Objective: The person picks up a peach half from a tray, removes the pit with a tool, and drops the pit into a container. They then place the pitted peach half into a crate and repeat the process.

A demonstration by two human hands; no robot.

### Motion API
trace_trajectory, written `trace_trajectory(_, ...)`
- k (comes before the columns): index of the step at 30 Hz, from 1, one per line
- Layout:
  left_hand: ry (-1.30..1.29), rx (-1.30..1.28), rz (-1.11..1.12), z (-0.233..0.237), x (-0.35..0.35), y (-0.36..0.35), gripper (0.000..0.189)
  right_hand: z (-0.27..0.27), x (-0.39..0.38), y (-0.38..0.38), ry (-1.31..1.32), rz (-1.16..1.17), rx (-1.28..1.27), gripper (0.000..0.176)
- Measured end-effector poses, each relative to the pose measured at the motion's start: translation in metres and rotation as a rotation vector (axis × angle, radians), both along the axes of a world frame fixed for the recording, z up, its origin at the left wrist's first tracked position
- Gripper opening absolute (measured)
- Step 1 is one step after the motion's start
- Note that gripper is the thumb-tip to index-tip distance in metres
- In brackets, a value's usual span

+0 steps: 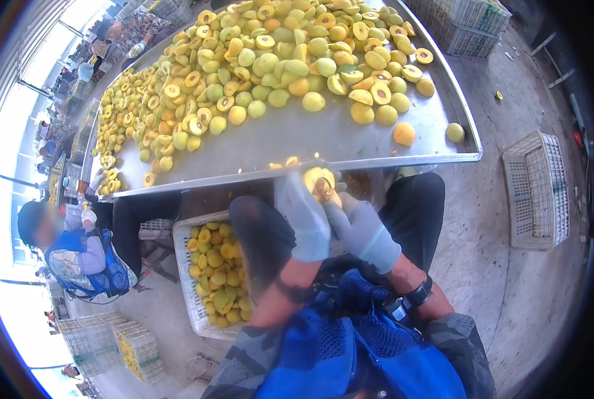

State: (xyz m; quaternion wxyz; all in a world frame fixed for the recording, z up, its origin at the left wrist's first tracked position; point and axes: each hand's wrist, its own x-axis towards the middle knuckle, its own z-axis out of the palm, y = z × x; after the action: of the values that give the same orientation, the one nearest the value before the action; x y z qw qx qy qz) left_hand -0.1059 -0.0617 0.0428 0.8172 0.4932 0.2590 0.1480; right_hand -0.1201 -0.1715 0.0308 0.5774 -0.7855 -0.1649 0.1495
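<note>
My left hand (303, 219), in a pale grey glove, holds a yellow halved fruit (315, 178) just below the front edge of the metal table (376, 143). My right hand (362, 226), also gloved, is closed against the same fruit, with a small brownish thing (330, 194) between its fingers and the cut face; its exact shape is unclear. Many yellow-green fruits (270, 66), some halved with dark pits showing, are heaped on the table. Small bits of fruit (291, 161) lie at the table's edge above my hands.
A white crate (184, 266) of yellow fruit stands left of my knees. Another crate (509, 199) is on the floor at the right. A co-worker in a blue vest (107, 266) sits at the left. Stacked crates (466, 30) stand behind the table's right corner.
</note>
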Motion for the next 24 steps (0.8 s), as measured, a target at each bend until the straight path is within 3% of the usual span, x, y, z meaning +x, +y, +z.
trace_trajectory(2,0.048,-0.035,0.013,0.000,0.001,0.001,0.046,0.003,0.000,0.001,0.128,-0.032,-0.076,0.033)
trace_trajectory(5,0.048,-0.025,0.000,0.000,0.001,0.001,0.044,0.001,-0.003,0.002,-0.012,-0.063,-0.023,0.038)
trace_trajectory(8,0.032,0.011,-0.005,0.000,-0.001,0.001,0.042,0.002,-0.003,-0.005,-0.078,0.055,-0.005,0.043)
trace_trajectory(11,0.034,0.031,0.002,0.002,-0.001,0.001,0.041,0.006,-0.001,-0.002,0.219,0.006,0.013,0.043)
trace_trajectory(24,-0.019,0.145,-0.026,0.013,-0.008,0.002,0.039,0.004,-0.010,0.006,0.111,-0.059,0.007,0.042)
